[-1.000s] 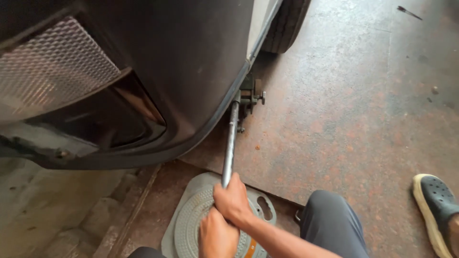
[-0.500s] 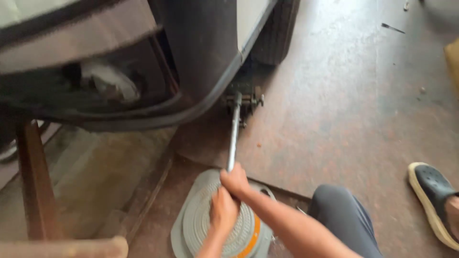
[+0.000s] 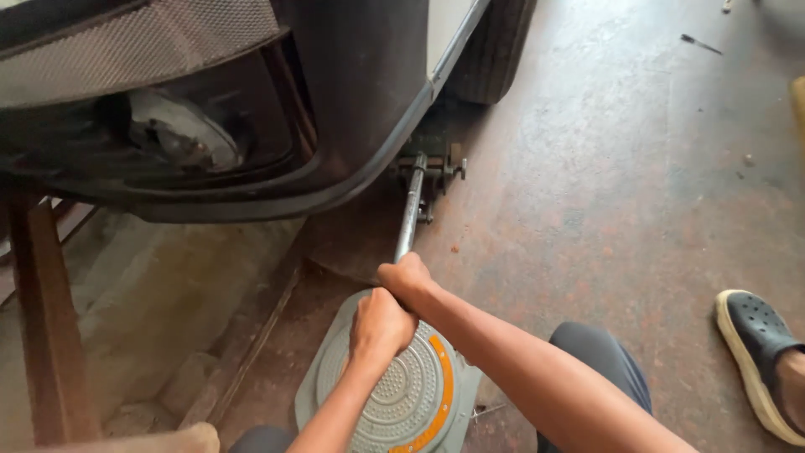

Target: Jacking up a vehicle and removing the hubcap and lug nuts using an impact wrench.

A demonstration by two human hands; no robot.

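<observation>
1 head view looks steeply down, close above the hands, facing the car's underside [image 3: 360, 126].

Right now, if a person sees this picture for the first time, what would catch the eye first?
First the two hands in the lower middle: the right hand and the left hand grip one long metal handle. It runs up to a floor jack under the dark vehicle body. Below the hands lies a round grey disc with an orange band.

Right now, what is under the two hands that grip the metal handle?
Under the left hand and right hand lies a round grey plate with an orange ring on the floor. The handle end is covered by the hands.
</observation>
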